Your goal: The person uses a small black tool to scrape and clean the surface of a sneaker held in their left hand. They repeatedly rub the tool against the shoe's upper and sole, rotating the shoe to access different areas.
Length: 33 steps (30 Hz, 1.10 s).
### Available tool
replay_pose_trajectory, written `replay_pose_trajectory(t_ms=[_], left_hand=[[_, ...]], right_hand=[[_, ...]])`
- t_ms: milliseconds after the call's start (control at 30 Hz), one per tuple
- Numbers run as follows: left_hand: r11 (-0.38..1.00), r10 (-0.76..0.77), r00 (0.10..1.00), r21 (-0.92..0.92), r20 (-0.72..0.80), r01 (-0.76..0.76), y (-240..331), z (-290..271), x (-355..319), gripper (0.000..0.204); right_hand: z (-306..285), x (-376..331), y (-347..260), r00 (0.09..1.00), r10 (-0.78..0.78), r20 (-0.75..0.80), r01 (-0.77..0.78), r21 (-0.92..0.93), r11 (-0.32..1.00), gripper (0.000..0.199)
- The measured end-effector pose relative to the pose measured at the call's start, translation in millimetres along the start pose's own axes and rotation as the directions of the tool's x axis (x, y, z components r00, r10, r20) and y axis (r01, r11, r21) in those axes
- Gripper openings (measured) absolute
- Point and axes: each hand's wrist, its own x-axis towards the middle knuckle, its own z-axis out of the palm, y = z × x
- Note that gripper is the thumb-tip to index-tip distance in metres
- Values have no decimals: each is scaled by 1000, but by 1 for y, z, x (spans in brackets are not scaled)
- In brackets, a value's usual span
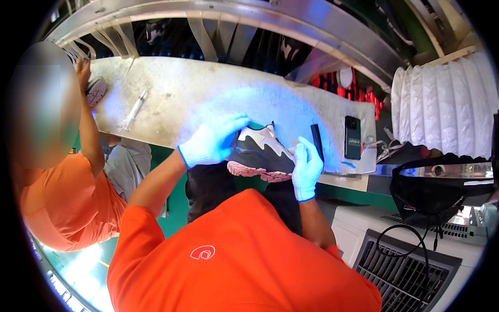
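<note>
A sneaker (262, 153) with dark grey and white panels and a pink sole is held sideways over the near edge of the worktable. My left hand (212, 141), in a white knit glove lit blue, grips one end of it, next to the ankle opening. At the other end my right hand (307, 170), gloved the same way, closes on the toe with its fingers pointing up. The tips of that hand partly hide the toe. Just right of the right hand, a narrow black bar (317, 141) lies on the table.
The pale, stained worktable (171, 78) runs across, with a white tool (136, 108) on its left and a dark phone (353, 136) on its right. A co-worker in orange (67, 197) sits at left by another shoe (95, 91). Hanging strips (202, 39) line the back; a black bag (423, 190) is at right.
</note>
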Motion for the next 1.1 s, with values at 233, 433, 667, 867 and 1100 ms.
replay_pose_trajectory(t_ms=[233,433,667,867,1100], left_hand=[[994,73,960,63,270,-93,42,-45,50,75],[975,-116,956,215,268,58,137,-72,87,79],[920,-357,867,294,349,260,152,-72,112,76],[920,-359,867,285,345,267,154,-65,125,74],[895,-390,869,345,305,281,167,-61,125,74]], right_hand=[[3,59,-23,954,134,267,-206,265,942,72],[67,95,66,865,66,498,-475,769,428,84],[31,64,2,965,-57,258,-174,783,598,90],[-4,46,-39,898,-414,150,204,692,693,114],[23,70,-53,894,-446,42,161,900,406,94]])
